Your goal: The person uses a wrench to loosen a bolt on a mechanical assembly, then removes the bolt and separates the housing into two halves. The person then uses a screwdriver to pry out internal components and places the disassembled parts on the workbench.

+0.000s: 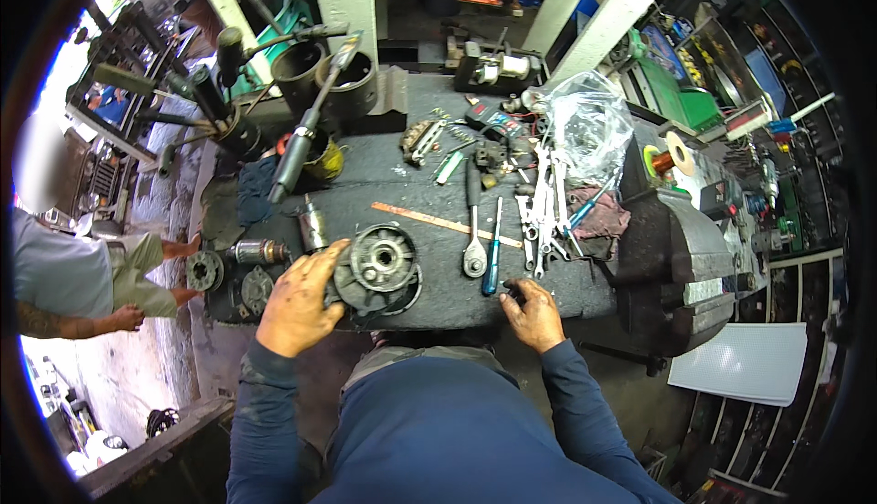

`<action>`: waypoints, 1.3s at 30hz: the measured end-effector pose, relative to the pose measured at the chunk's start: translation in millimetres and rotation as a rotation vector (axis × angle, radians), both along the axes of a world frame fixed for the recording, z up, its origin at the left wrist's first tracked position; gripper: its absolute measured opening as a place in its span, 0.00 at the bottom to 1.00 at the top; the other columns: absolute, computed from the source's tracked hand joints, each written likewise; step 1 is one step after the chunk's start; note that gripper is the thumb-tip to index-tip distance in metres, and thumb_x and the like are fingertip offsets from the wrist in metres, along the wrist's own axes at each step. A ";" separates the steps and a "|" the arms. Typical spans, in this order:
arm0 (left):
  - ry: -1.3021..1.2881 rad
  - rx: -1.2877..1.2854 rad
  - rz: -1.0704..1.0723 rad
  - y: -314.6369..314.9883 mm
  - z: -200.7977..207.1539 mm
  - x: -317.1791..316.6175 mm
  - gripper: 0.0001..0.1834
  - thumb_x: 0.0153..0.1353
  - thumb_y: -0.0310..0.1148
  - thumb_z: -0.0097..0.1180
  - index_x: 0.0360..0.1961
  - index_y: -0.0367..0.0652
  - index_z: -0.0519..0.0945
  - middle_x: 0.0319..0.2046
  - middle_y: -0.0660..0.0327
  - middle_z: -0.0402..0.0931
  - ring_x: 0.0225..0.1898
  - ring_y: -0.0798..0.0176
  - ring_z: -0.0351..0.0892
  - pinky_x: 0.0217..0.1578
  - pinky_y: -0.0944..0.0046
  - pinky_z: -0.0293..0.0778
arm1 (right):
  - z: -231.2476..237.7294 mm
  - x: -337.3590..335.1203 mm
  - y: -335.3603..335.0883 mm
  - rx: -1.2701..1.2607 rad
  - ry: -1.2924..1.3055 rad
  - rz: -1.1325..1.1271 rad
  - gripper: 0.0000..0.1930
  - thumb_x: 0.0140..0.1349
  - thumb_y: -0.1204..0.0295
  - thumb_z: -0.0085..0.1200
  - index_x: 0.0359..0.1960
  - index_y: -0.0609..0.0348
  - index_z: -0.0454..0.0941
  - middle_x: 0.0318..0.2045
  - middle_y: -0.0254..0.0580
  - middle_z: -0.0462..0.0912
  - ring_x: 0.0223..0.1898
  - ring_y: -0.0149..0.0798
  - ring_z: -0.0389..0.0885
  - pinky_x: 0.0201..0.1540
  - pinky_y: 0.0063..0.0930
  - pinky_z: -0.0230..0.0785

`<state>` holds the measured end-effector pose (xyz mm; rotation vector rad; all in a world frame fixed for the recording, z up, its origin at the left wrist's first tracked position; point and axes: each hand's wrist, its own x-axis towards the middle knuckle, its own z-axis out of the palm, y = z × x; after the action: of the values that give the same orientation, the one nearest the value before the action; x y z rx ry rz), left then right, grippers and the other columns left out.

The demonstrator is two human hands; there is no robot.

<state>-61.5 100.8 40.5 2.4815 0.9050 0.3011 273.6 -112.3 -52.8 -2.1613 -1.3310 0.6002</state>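
Observation:
A round grey metal housing (384, 259), with a smaller ringed hub on top, lies at the front edge of the bench. My left hand (301, 301) is beside it, fingers stretched out and thumb apart, next to its left rim; whether it touches is hard to tell. At the bench edge, my right hand (535, 318) is closed, with a small dark piece (513, 293) between thumb and fingers. Just beyond that hand lie a blue-handled screwdriver (493, 257) and a ratchet (474, 253). A worn orange-red strip (438, 223) lies behind the housing.
Several wrenches (544, 198) lie by a reddish rag (598, 221). A large bench vise (676, 262) stands at right, a clear plastic bag (589, 125) behind. Left are an armature (258, 251) and a tin of hammers (239, 134). Another person (82, 271) stands at far left.

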 end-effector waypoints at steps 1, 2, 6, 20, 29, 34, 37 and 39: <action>-0.030 -0.046 0.034 1.1 -1.9 -2.1 0.43 0.46 0.23 0.63 0.70 0.37 0.72 0.64 0.50 0.78 0.62 0.43 0.77 0.66 0.52 0.73 | 0.3 0.9 -2.7 0.010 -0.002 -0.015 0.16 0.66 0.67 0.63 0.49 0.66 0.84 0.44 0.55 0.87 0.47 0.57 0.86 0.53 0.44 0.78; -0.083 -0.054 0.050 0.4 -5.0 -2.0 0.43 0.45 0.23 0.63 0.69 0.37 0.72 0.63 0.48 0.78 0.62 0.41 0.78 0.65 0.51 0.73 | 0.3 2.2 -4.6 -0.014 0.001 -0.042 0.16 0.66 0.67 0.63 0.49 0.66 0.84 0.43 0.55 0.87 0.47 0.57 0.86 0.53 0.44 0.78; -0.101 -0.057 0.226 -25.7 -12.5 2.4 0.45 0.45 0.22 0.62 0.71 0.36 0.70 0.61 0.44 0.79 0.61 0.39 0.78 0.64 0.48 0.74 | -2.2 14.5 -13.7 -0.036 0.014 -0.135 0.16 0.67 0.65 0.62 0.49 0.66 0.84 0.43 0.55 0.87 0.46 0.57 0.87 0.52 0.44 0.78; 0.018 -0.088 -0.002 1.5 1.1 19.7 0.43 0.43 0.21 0.63 0.68 0.39 0.75 0.63 0.50 0.79 0.62 0.43 0.78 0.67 0.51 0.72 | -16.2 160.5 19.3 0.089 -0.656 -0.097 0.09 0.63 0.73 0.57 0.44 0.53 0.84 0.42 0.43 0.85 0.49 0.53 0.81 0.53 0.45 0.75; -0.074 -0.007 0.220 -30.4 -8.9 19.2 0.44 0.42 0.21 0.64 0.68 0.42 0.76 0.66 0.46 0.73 0.68 0.40 0.71 0.71 0.49 0.68 | -5.4 185.6 64.3 -0.314 -0.732 0.206 0.17 0.65 0.71 0.53 0.54 0.53 0.84 0.66 0.44 0.76 0.72 0.50 0.69 0.71 0.61 0.61; -0.260 -0.046 0.328 -51.3 -20.4 14.7 0.49 0.42 0.23 0.67 0.72 0.38 0.69 0.69 0.46 0.69 0.72 0.41 0.67 0.74 0.49 0.60 | 17.7 141.3 56.6 -0.133 -0.513 0.045 0.15 0.60 0.71 0.59 0.49 0.58 0.82 0.55 0.56 0.81 0.62 0.59 0.77 0.64 0.51 0.73; -0.312 -0.070 0.320 -51.6 -24.3 14.1 0.56 0.42 0.24 0.69 0.77 0.34 0.60 0.72 0.46 0.64 0.74 0.45 0.64 0.76 0.51 0.57 | 17.6 69.7 44.6 -0.153 -0.115 0.072 0.27 0.66 0.53 0.64 0.54 0.66 0.80 0.38 0.63 0.88 0.45 0.63 0.88 0.50 0.54 0.79; -0.326 -0.097 0.322 -48.1 -24.6 13.5 0.57 0.42 0.24 0.70 0.78 0.33 0.58 0.71 0.45 0.64 0.74 0.46 0.64 0.76 0.52 0.57 | 5.0 19.7 40.4 -0.247 -0.134 0.075 0.42 0.61 0.40 0.66 0.60 0.68 0.73 0.39 0.66 0.87 0.44 0.65 0.88 0.51 0.53 0.79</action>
<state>-48.1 52.7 15.8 2.1098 1.1420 0.7275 293.4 -71.8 -47.8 -2.3933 -1.4815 0.6915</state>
